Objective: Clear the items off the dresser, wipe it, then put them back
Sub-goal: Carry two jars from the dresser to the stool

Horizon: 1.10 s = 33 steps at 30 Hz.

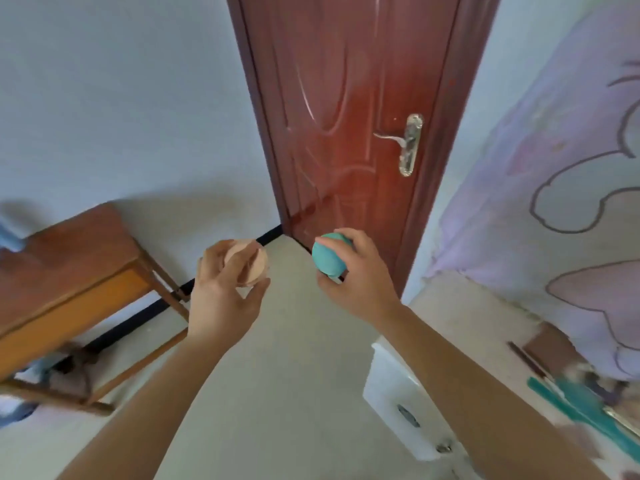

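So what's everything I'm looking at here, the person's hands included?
door: one, red-brown, straight ahead
door handle: one, brass-coloured, on the door's right side
wooden table: one, orange-brown, left, against the wall
white dresser: one, white front, lower right
patterned cloth: one, lilac, hanging at right
blurred object: one, teal, far lower right
round item: one, peach, held left of centre
egg-shaped item: one, teal, held right of centre
left hand: one, grips the round item
right hand: one, grips the egg-shaped item
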Motion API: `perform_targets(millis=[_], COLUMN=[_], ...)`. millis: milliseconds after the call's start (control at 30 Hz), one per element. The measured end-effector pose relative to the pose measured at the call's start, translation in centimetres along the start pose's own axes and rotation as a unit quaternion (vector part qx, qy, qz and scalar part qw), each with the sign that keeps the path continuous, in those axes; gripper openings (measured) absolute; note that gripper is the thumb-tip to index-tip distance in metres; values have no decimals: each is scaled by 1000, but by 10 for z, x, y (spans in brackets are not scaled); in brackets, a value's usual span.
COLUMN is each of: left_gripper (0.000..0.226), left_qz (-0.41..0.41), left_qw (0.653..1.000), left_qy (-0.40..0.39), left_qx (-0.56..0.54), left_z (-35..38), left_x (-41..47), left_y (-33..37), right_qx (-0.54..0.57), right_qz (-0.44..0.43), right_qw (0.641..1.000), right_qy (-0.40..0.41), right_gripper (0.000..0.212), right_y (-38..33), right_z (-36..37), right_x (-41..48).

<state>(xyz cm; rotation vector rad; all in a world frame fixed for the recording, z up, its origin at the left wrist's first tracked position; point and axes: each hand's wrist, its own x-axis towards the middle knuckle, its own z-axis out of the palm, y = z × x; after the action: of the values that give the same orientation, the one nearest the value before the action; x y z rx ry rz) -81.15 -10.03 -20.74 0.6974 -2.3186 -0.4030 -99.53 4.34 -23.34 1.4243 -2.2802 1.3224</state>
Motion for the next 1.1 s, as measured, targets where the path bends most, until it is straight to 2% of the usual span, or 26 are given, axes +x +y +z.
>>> perform_targets(millis=[200,300,433,600,767,933,1100], left_gripper=[56,57,60,59,59,55,53], left_qz=[-93,-153,-192,-236,-249,-271,-278], left_qw=[990,977,965,949,946,935,928], left_qy=[99,131,144,164,139,152,179], left_qx=[41,73,105,134,156,174,171], left_z=[-113,-146,-173,-192,-220,-267,-306], left_x=[-8,-21,-28,7,79,130,150], left_y=[-127,-179,-252,-351,-449,-530,-611], right_qx=[39,50,70,96,113,130,111], right_qz=[-111,-155,-210,-228,-225,-214,-237], right_qw=[991,980,964,954,952,949,941], right_qy=[-72,-114,-150,-167,-176,-193,-212], right_gripper=[57,57,55,55,54,55,52], right_y=[-110,-150,-189,-216,-246,-301,-357], right_z=[131,192,272,376,482,568,643], right_x=[65,90,120,169,245,318,355])
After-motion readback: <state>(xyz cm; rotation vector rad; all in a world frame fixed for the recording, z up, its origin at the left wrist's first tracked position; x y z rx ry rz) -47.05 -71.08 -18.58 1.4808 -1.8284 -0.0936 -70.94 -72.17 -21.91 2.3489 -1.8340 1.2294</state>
